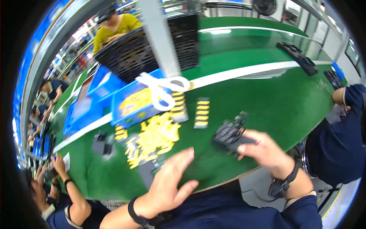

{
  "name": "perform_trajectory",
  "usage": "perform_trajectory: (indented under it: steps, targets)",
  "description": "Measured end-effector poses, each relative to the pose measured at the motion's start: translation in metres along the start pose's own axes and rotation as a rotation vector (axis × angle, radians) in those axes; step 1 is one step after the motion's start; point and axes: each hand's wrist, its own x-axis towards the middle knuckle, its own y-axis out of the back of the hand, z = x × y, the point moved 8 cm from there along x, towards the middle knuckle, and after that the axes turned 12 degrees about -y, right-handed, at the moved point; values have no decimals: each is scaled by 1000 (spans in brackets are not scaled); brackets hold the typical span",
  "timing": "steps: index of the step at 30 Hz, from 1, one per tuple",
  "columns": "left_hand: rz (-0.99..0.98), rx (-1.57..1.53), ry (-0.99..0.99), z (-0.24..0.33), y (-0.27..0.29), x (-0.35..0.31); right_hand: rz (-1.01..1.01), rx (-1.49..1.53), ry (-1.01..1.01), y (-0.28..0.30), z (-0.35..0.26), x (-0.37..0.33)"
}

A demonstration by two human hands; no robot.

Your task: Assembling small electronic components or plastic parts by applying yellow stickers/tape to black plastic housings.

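- Right hand (263,150): thumb and fingers pinch a black part (227,134); some fingertips are hidden behind it.
- Black part: held over the near right of the green table (225,86), its narrow end pointing away from the person and slightly right; blur obscures its exact long axis and any surface marking.
- Left hand (169,183): holding nothing, fingers extended together, thumb spread apart; it partly hides a grey piece (146,173).
- Beyond the left hand: a loose pile of yellow pieces (158,133), with a yellow-striped dark block (202,113) to its right, long axis running away from the person.
- Farther: a blue bin (131,120) of yellow pieces, partly covered by a white looped object (155,91).
- Margins: co-workers at left and right, cut off by the fisheye rim.
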Motion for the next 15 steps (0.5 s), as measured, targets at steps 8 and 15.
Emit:
perform_trajectory:
  steps: [8, 15]
  targets:
    - [267, -635, 378, -72, 66, -79, -488, 335, -297, -204, 33, 33]
    - [-25, -490, 478, -88, 64, -86, -92, -125, -127, -127, -5, 47]
